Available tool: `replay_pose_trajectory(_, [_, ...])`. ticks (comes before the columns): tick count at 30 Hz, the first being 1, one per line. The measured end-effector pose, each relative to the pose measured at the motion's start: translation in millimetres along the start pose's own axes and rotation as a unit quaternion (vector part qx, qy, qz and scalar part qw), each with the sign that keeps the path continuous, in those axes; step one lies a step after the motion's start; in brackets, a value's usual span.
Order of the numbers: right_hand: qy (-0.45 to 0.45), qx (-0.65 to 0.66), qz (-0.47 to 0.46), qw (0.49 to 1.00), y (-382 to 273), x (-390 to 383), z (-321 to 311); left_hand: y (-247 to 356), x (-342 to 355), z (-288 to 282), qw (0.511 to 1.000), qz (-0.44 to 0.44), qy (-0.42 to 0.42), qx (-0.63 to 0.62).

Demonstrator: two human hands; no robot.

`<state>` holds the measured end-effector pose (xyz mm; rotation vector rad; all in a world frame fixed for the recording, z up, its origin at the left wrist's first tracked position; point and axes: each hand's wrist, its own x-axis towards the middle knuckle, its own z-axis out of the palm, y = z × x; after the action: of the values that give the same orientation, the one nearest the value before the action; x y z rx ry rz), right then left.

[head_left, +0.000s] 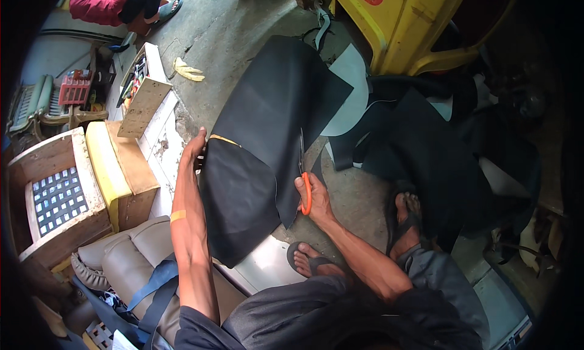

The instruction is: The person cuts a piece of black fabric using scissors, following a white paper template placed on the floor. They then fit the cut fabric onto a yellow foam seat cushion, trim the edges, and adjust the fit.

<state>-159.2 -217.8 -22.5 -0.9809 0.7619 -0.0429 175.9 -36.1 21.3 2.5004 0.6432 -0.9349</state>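
A large sheet of smooth black material (261, 100), like leather or vinyl, lies bulging over the floor in front of me. My left hand (198, 145) grips its left edge, with the fingers partly hidden beneath. A short yellow-orange strip (225, 141) shows on the sheet near that hand, where a cut or fold line runs toward the middle. My right hand (317, 199) is closed around the orange handles of a pair of scissors (306, 189). Their dark blades point away from me along the sheet's right part; how far they are apart I cannot tell.
Black offcuts (420, 149) are heaped to the right, beside a yellow plastic chair (401, 27). On the left stand a wooden tool box (146, 103), a wooden frame with woven webbing (79, 167) and a brown cushion (140, 252). A glove (188, 70) lies on the floor; another person (100, 6) sits far left.
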Motion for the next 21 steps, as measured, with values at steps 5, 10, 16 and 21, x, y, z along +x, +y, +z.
replay_pose_trajectory(5, [-0.006, -0.009, -0.003, 1.000, -3, -2, 0, -8, 17, -1, 0.995, 0.019, -0.055, -0.086])
replay_pose_trajectory(10, [-0.005, -0.043, 0.003, 0.999, -7, -5, 3, -9, 31, 1, 0.974, 0.064, -0.045, -0.210])
replay_pose_trajectory(16, [-0.002, -0.035, 0.015, 0.999, -4, -3, 0, -18, 24, -11, 0.920, 0.271, 0.164, -0.232])
replay_pose_trajectory(21, [-0.003, -0.036, 0.011, 0.999, -9, -6, 0, -22, -14, -23, 0.917, 0.302, 0.194, -0.175])
